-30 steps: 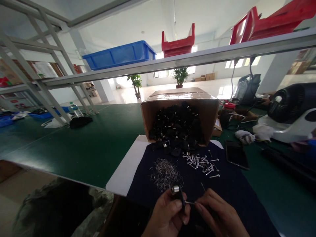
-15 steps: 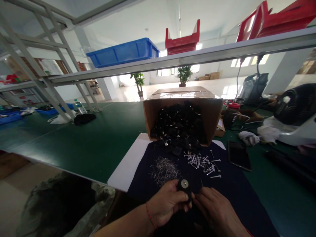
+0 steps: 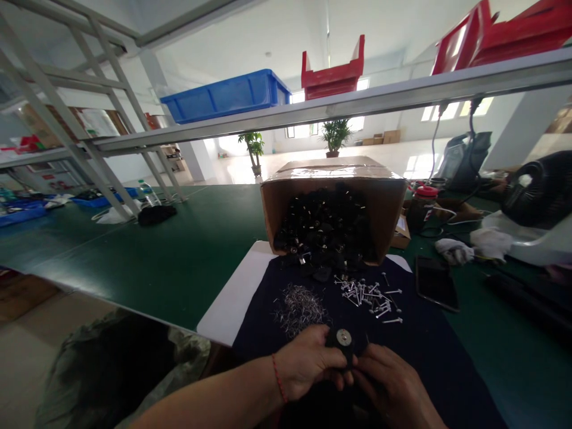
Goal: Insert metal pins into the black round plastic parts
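Note:
My left hand (image 3: pixel 310 363), with a red cord on its wrist, is closed around a small black part (image 3: pixel 343 348) bearing a round silver disc. Close against its right side, my right hand (image 3: pixel 388 375) has its fingers pinched together. A thin dark sliver stands up by those fingertips; whatever they grip is too small and dark to name. Beyond my hands, a heap of bent wire pieces (image 3: pixel 300 310) and a scatter of flat-headed metal pins (image 3: pixel 369 298) lie on a dark cloth (image 3: pixel 429 351). Black parts (image 3: pixel 328 223) spill from a cardboard box (image 3: pixel 388 220) lying on its side.
A phone (image 3: pixel 437 283) lies right of the cloth, near crumpled gloves (image 3: pixel 454 251), a red-lidded jar (image 3: pixel 421 208) and a black fan (image 3: pixel 543 190). Overhead, a shelf (image 3: pixel 313 114) carries a blue tray (image 3: pixel 227 95) and red bins (image 3: pixel 333 80). The green table's front edge (image 3: pixel 134 307) runs at left.
Both hands have shifted slightly right and down in view along with the black part, whose disc is tilted a little differently. The whole scene has also drifted slightly right.

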`<action>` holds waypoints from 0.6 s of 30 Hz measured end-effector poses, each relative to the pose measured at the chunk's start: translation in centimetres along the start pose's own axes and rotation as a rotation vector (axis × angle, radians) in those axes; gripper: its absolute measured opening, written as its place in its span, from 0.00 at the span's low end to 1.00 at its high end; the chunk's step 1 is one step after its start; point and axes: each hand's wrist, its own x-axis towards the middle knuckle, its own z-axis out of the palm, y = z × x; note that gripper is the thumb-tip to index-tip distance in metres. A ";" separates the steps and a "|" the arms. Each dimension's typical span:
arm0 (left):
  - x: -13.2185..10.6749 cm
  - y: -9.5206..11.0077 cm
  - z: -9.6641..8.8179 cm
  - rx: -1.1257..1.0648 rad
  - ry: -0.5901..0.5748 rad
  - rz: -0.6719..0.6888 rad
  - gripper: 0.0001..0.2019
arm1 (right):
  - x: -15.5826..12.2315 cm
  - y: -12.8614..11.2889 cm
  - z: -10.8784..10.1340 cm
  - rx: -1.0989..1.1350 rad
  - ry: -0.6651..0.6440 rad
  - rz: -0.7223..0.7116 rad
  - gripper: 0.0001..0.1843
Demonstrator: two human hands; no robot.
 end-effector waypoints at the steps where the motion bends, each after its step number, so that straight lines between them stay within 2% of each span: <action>1: 0.1 0.0 0.0 0.014 -0.003 -0.008 0.16 | 0.0 0.1 -0.2 0.033 -0.018 0.018 0.15; 3: 0.4 0.0 0.0 0.035 -0.001 -0.017 0.16 | 0.0 0.2 -1.0 0.151 -0.070 0.096 0.12; 5: 0.6 0.0 0.0 0.055 0.003 -0.024 0.17 | 0.2 0.4 -2.2 0.319 -0.082 0.263 0.14; 8: 0.7 -0.1 0.1 0.084 0.015 -0.035 0.18 | 1.0 -0.1 -3.9 0.612 0.057 0.619 0.29; 10: 0.8 -0.1 0.2 0.099 0.020 -0.035 0.18 | 1.9 -0.8 -4.7 0.829 0.174 0.790 0.35; 13: 0.8 0.1 0.6 0.121 0.024 -0.021 0.18 | 3.6 -1.8 -4.7 1.067 0.228 0.888 0.39; 18: 0.8 0.3 0.7 0.153 0.004 -0.012 0.15 | 5.3 -1.9 -3.2 1.103 0.186 0.904 0.41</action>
